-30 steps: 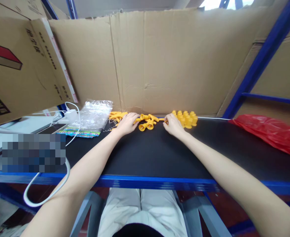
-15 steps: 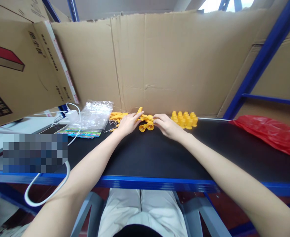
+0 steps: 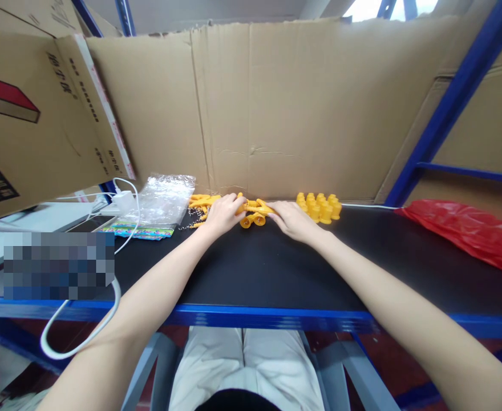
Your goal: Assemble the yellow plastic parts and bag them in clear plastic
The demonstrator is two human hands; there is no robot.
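Note:
My left hand [image 3: 225, 214] is closed around one end of a long yellow plastic piece [image 3: 256, 209]. The fingers of my right hand [image 3: 294, 219] pinch its other end, so the piece spans the gap between both hands. Its exact kind is too small to make out. Just below it, two yellow flared cups [image 3: 253, 221] lie on the black tabletop [image 3: 272, 274], their round mouths facing me. Left of my left hand is a pile of yellow plastic parts [image 3: 200, 201] with small metal chains [image 3: 186, 226], partly hidden by that hand.
Several yellow stepped cups [image 3: 318, 208] stand grouped beyond my right hand. Clear plastic bags [image 3: 163, 200], a white charger [image 3: 125, 200] and its cable are at left. A red plastic bag [image 3: 465, 231] lies at right. Cardboard [image 3: 311, 114] walls the back; a blue rail [image 3: 276, 317] edges the front.
The yellow piece that stuck up by my left hand has swung down to lie nearly level between the hands. My right fingers have closed in on its right end.

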